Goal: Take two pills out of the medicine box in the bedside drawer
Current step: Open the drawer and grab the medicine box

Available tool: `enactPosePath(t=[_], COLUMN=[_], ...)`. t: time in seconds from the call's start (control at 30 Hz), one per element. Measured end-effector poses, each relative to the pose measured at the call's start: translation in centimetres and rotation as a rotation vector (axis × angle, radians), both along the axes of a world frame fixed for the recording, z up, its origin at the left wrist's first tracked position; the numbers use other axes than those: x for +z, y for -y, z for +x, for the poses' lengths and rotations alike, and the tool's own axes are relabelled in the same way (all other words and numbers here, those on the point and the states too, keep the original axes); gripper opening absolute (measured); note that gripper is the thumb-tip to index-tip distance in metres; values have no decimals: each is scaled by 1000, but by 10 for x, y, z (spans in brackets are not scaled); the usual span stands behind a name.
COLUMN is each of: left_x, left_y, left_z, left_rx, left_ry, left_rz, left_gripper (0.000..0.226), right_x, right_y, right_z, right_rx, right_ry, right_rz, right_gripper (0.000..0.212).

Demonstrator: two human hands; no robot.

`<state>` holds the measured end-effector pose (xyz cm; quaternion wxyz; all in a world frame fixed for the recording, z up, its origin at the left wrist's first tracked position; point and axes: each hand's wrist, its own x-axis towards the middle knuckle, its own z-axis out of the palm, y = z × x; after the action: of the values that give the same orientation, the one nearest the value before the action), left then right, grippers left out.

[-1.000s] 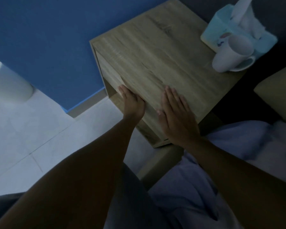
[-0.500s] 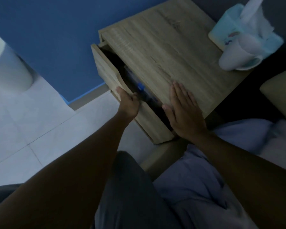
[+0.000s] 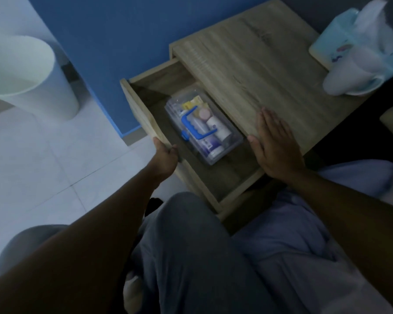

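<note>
The wooden bedside drawer (image 3: 143, 116) stands pulled far out of the bedside table (image 3: 254, 71). Inside lies a clear plastic medicine box (image 3: 229, 143) with a blue handle (image 3: 192, 125) on its closed lid; small bottles and packets show through it. My left hand (image 3: 165, 158) is curled over the top edge of the drawer front. My right hand (image 3: 276, 145) lies flat, fingers together, on the near corner of the table top, right of the box. Neither hand touches the box.
A white mug (image 3: 349, 75) and a light blue tissue box (image 3: 340, 41) stand at the table's far right. A white bin (image 3: 25, 73) stands on the tiled floor at left, by the blue wall (image 3: 114, 32). My knees and a pale bedsheet (image 3: 304, 257) fill the foreground.
My left hand has pulled the drawer from shut to wide open, uncovering the medicine box. My right hand has stayed flat on the table top.
</note>
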<state>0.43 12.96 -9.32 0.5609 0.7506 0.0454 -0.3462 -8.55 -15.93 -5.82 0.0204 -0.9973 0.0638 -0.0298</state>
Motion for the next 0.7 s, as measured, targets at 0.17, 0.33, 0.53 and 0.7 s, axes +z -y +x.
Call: enactPosePath(t=[0.17, 0.33, 0.53, 0.7], left_x=[-2, 3, 4, 14], left_y=[-26, -35, -36, -26], left_z=[-7, -10, -11, -14], left_rx=[-15, -20, -4, 136], left_ry=[13, -13, -48, 61], left_rz=[49, 90, 164, 194], left_gripper=[69, 68, 74, 96], right_x=[2, 1, 2, 2], right_y=[-1, 0, 0, -4], right_z=[0, 0, 0, -1], right_rx=[-5, 3, 2, -24], right_ry=[-9, -7, 3, -23], right_rz=[3, 5, 11, 15], right_gripper=[68, 68, 67, 66])
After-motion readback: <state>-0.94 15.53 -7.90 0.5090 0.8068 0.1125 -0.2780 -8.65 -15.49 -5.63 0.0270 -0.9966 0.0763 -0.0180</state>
